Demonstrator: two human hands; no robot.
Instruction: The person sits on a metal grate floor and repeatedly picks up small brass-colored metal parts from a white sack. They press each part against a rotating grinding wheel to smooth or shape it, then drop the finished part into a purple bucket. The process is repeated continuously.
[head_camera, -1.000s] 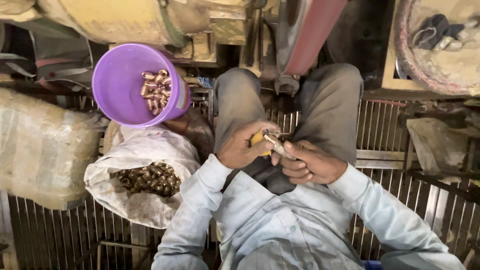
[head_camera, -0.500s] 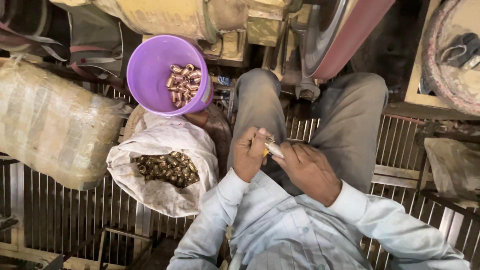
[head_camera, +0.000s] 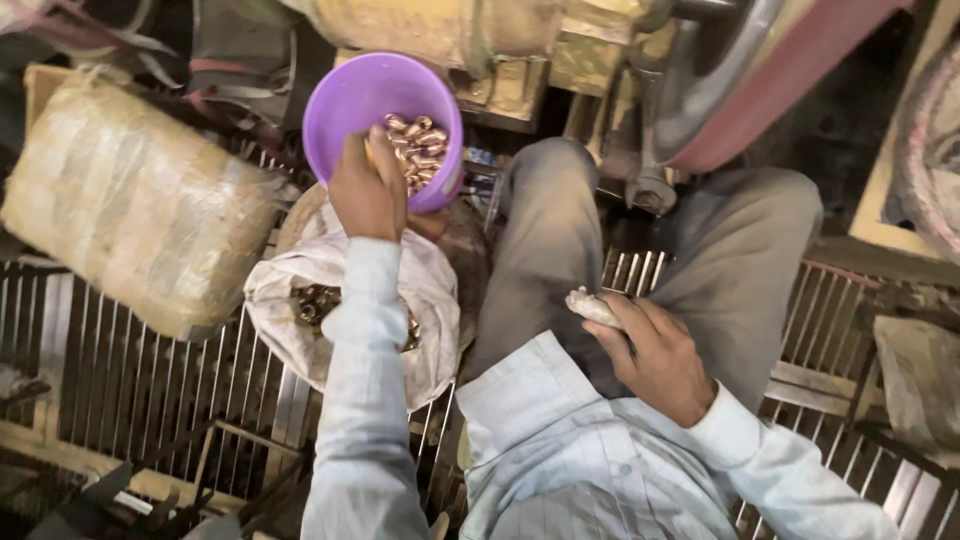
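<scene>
Since half a second ago your left hand (head_camera: 368, 190) has left your lap, where both hands met, and reached up to the purple bowl (head_camera: 345, 105) in the upper middle of the frame. Its fingers curl down over the near rim, just beside the small brass-coloured metal pieces (head_camera: 415, 145) heaped in the bowl's right half; whether it grips one you cannot tell from here. Your right hand (head_camera: 655, 355) rests at centre right over your thigh, closed around a short pale stick-like tool (head_camera: 590, 308) whose long axis points up and to the left, toward the bowl. The left hand is far nearer the bowl; the right is well apart from it. Below the bowl, at centre left, an open white sack (head_camera: 290, 285) holds more of the same pieces, partly hidden by your left sleeve. You sit on a metal grate floor (head_camera: 150, 380). A wrapped tan bundle (head_camera: 130, 220) lies at upper left, and yellowish machinery (head_camera: 450, 30) with a red curved part fills the top of the frame.
</scene>
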